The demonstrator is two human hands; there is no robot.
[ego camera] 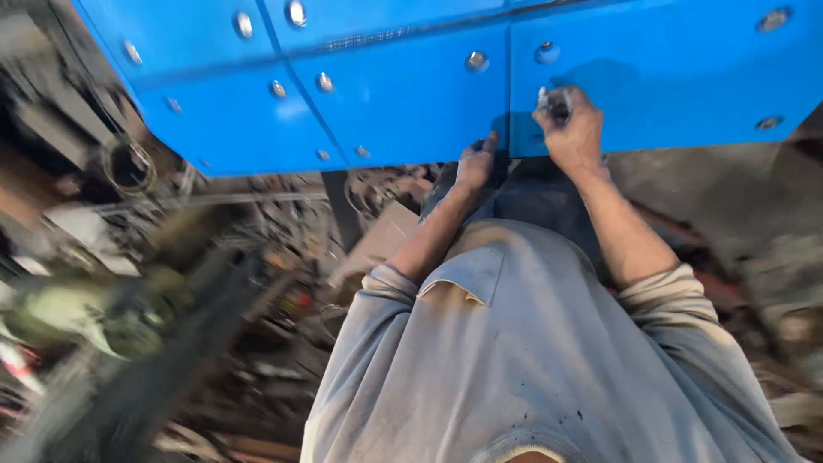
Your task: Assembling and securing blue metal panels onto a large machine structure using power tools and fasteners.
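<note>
Nearest, a grey shirt fills the view at 6 o'clock. Beyond it, the left hand grips the lower edge of the blue panel. At 1 o'clock, the right hand is clenched around a small metal tool pressed against the panel, below a bolt.

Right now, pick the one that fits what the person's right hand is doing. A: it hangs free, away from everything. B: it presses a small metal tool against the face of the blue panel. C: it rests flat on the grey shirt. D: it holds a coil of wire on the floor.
B: the right hand is closed around a small metal tool held against the blue panel, while the left hand grips that panel's lower edge.
</note>
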